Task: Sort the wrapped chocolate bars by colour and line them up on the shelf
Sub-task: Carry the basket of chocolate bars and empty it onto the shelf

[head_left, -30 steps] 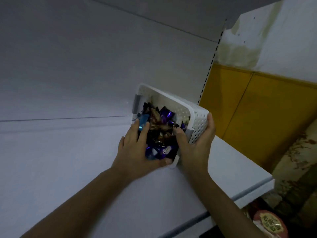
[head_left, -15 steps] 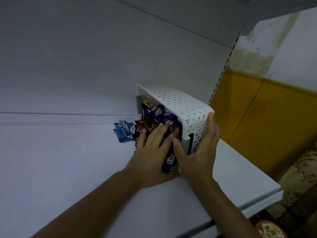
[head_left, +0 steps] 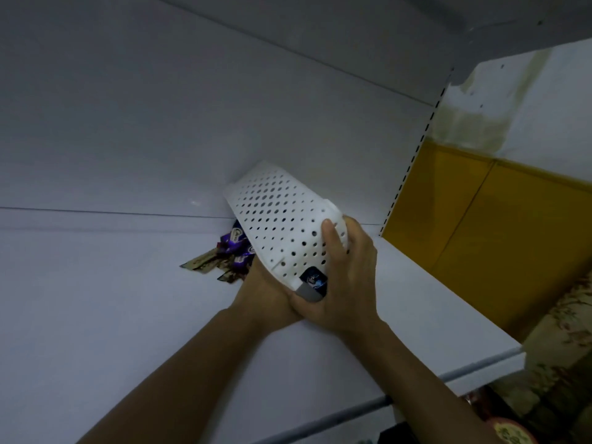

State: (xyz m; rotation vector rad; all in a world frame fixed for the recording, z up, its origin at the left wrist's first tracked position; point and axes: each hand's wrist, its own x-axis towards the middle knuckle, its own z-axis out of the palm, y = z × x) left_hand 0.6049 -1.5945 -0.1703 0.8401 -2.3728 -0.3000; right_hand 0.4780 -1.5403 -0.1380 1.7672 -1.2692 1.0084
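Head view: the fingers (head_left: 331, 241) of the right hand (head_left: 346, 283) clasp the near end of the overturned white basket (head_left: 282, 216), thumb on its perforated base. The left hand (head_left: 266, 293) lies beneath it, fingers hidden, so their grasp cannot be told. Purple and brown chocolate bars (head_left: 229, 251) poke out near the shelf's (head_left: 96, 315) back edge, most of them covered.

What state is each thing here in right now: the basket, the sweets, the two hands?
basket: tipped over, holed base up, mouth facing down at the shelf.
chocolate bars: loose heap poking out from under the basket, purple and brown wrappers mixed, unsorted.
right hand: grips the basket's near end, thumb on its base.
left hand: at the basket's mouth, fingers hidden beneath it.
shelf: bears the heap.
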